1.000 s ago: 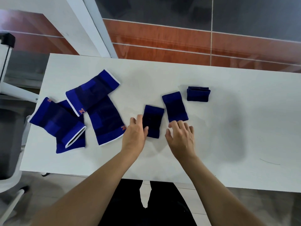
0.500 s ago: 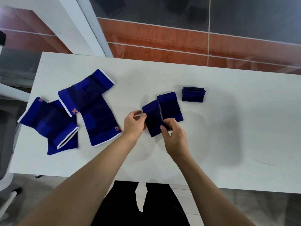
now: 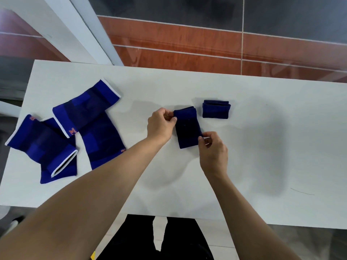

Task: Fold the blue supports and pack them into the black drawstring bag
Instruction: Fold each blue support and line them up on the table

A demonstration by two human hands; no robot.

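Observation:
Two small blue supports lie stacked at the middle of the white table. My left hand pinches the stack's far left corner. My right hand pinches its near right edge. A folded blue support rests just beyond the stack to the right. Several larger blue supports with white trim lie unfolded on the left: one long pair crossed and another pair overlapped near the left edge. No black drawstring bag is in view.
The table's near edge runs just in front of my legs. A white frame post rises behind the table's left corner, with a tiled wall behind. Part of a chair shows at the far left.
The two small supports lay side by side a second ago. Both hands lifted the left one and laid it on the right one, so they now form one stack.

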